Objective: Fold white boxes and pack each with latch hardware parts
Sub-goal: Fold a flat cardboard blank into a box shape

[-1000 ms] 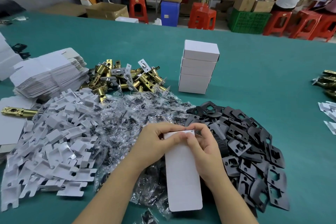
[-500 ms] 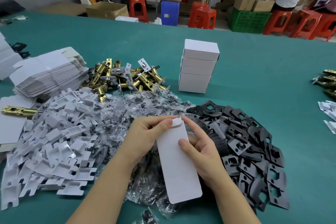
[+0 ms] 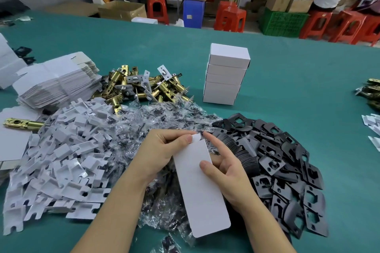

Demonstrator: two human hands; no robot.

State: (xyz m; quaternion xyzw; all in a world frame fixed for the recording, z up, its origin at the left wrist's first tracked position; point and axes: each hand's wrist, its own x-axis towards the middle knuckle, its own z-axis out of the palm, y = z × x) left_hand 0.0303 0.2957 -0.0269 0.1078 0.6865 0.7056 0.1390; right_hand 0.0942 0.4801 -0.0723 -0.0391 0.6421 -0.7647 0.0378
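A teal desk (image 3: 287,80) stretched toward red stools and cartons. Left of the white box (image 3: 200,187), white card inserts (image 3: 61,160) lay heaped. The left hand (image 3: 162,150) pinched the box's far end, thumb beside the small tab. The box was held above the bagged screws (image 3: 144,129), tilted further leftward than a second before. The right hand (image 3: 228,168) had loosened, forefinger now lifted straight, thumb on the box's face. Right of the box lay black strike plates (image 3: 287,170).

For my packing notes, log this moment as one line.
step: closing box end | left hand: pinches tab of white box | right hand: holds box side, forefinger raised | finished boxes: stacked behind
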